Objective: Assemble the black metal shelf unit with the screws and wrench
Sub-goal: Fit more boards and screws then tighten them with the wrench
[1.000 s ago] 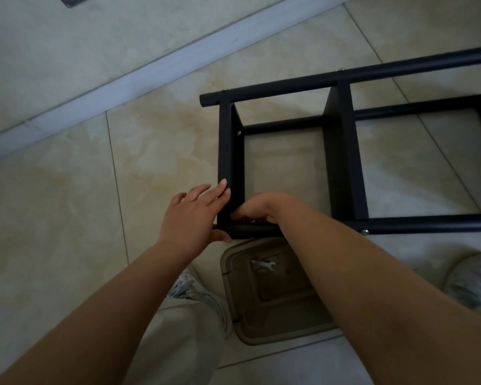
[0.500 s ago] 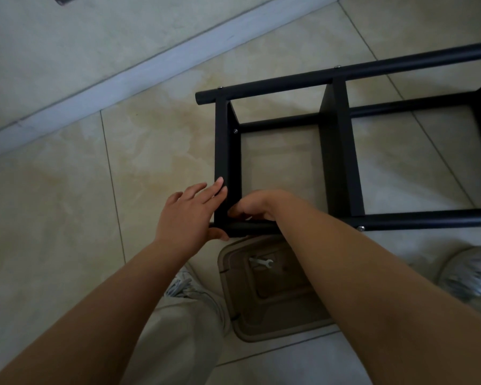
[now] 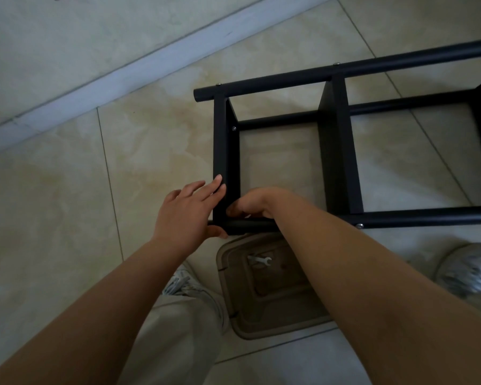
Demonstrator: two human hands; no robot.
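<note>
- Black metal, the shelf (image 3: pixel 336 151) lies on its side on the floor (image 3: pixel 67 218) before us; two long tubes run off to the right, with flat panels crossing between them; the near tube passes under our wrists, the far one lies close to the baseboard (image 3: pixel 95 79).
- Our left hand (image 3: pixel 188 211) rests on the outside of the end panel at the near left corner; the fingers lie straight against the metal, and the thumb sits beneath the end of the near tube; we press there and grip nothing.
- Our right hand (image 3: pixel 254 202) reaches inside the same corner from the other side; its fingers are curled down against the joint of panel and tube; whether they pinch a screw we cannot tell, for the fingertips are hidden behind the knuckles.
- Small bright screws show on the frame; one (image 3: pixel 233 128) sits on the inner face of the end panel, one (image 3: pixel 359 225) on the near tube to the right of our forearm, and two on top of the far tube.
- Just below the corner, between our forearms, lies a beige tray (image 3: pixel 275 323) on the floor; in it rests a small pale wrench (image 3: pixel 260 259), apart from both hands.
- Our trouser leg (image 3: pixel 164 343) and a pale shoe (image 3: pixel 184 282) sit left of the tray; another shoe (image 3: pixel 467 268) shows at the right edge.
</note>
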